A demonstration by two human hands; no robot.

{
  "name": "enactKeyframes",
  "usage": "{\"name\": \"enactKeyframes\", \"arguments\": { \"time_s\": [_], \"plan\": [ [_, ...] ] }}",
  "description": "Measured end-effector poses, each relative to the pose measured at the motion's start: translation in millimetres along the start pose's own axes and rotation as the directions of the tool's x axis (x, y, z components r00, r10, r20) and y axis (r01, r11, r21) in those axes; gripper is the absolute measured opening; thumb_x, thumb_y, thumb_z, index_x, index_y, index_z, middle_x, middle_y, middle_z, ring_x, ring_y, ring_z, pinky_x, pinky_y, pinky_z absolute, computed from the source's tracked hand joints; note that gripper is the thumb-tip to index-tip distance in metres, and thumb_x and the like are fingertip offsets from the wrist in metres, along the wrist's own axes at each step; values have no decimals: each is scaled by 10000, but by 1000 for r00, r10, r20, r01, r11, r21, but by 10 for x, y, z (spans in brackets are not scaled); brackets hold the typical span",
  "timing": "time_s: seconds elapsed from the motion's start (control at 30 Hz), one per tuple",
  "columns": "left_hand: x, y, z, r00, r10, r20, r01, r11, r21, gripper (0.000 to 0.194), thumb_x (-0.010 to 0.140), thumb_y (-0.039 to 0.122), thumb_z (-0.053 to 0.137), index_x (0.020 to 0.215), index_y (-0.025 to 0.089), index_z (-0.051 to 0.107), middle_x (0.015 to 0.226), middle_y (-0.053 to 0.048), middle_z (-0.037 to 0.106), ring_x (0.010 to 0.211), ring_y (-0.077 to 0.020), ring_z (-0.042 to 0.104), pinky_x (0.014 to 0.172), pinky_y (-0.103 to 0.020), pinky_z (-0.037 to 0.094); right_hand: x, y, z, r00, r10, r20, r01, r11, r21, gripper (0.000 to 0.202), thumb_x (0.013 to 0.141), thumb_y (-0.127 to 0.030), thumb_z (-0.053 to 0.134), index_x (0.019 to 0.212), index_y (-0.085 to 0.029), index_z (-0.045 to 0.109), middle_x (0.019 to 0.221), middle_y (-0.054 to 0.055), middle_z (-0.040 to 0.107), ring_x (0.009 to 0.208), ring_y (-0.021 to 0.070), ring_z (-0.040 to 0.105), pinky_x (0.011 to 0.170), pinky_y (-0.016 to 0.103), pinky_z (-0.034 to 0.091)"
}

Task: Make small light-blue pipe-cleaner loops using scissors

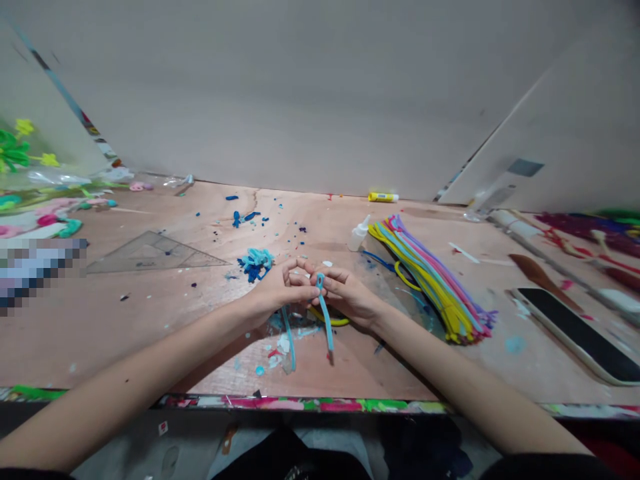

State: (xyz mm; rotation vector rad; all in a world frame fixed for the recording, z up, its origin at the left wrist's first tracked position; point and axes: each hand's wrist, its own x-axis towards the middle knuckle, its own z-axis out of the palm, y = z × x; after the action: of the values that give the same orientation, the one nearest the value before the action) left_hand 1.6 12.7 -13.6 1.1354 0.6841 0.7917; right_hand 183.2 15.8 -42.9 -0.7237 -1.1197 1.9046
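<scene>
Over the middle of the table, my left hand point(287, 285) and my right hand point(347, 293) meet with fingertips close together. Between them they pinch a light blue pipe cleaner point(326, 320), which has a small loop at its top. Two blue ends hang down, one below each hand. A yellow pipe cleaner point(340, 322) curves under my right hand; whether it is touched I cannot tell. Left of my hands lies a small pile of light and dark blue pipe cleaner pieces point(256, 263).
A bundle of coloured pipe cleaners point(435, 280), a white squeeze bottle point(359, 235) and a phone point(580, 333) lie to the right. A clear set square point(160, 255) is at left, a yellow glue stick point(383, 197) by the back wall. Blue scraps dot the wooden table point(210, 360).
</scene>
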Motion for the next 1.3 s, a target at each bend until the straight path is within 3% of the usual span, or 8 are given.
{"name": "enactKeyframes", "arguments": {
  "time_s": [0.3, 0.67, 0.83, 1.07, 1.3],
  "plan": [
    [-13, 25, 14, 1000, -14, -12, 14, 1000, -6, 523, 609, 315, 881, 937, 179, 497, 621, 24, 657, 567, -112, 617, 538, -208, 493, -5, 2, 29, 998, -40, 47, 39, 999, 20, 275, 722, -414, 827, 882, -213, 731, 737, -29, 668, 658, 87, 628, 717, 223, 523],
    [-3, 13, -12, 999, 22, -35, -20, 998, 51, 502, 650, 303, 854, 976, 169, 496, 628, 24, 663, 583, -123, 641, 529, -201, 501, -5, -55, 16, 999, -28, 18, 28, 999, 27, 317, 674, -389, 859, 898, -201, 738, 788, -2, 701, 665, 110, 652, 692, 240, 544],
    [7, 10, -21, 997, 33, -70, -26, 995, 96, 517, 659, 328, 844, 1013, 168, 501, 649, 19, 680, 597, -142, 656, 534, -228, 520, -54, -106, 57, 996, -52, -67, 46, 995, -83, 238, 720, -345, 826, 892, -214, 727, 817, -6, 696, 704, 106, 654, 671, 214, 525],
    [24, 1, -22, 988, 56, -142, -33, 987, 156, 471, 610, 305, 852, 937, 141, 555, 602, 42, 632, 555, -124, 620, 532, -238, 522, -64, -118, 106, 975, -184, -125, 137, 939, -316, 222, 767, -390, 775, 809, -198, 672, 724, -23, 616, 600, 78, 541, 536, 190, 428],
    [53, -41, -39, 992, 21, -122, -3, 989, 146, 405, 624, 279, 831, 905, 145, 571, 630, 21, 652, 538, -120, 608, 502, -241, 508, -66, -99, 135, 973, -160, -169, 105, 949, -297, 220, 764, -375, 751, 788, -199, 621, 651, -44, 545, 552, 81, 492, 507, 200, 402]
  ]
}}
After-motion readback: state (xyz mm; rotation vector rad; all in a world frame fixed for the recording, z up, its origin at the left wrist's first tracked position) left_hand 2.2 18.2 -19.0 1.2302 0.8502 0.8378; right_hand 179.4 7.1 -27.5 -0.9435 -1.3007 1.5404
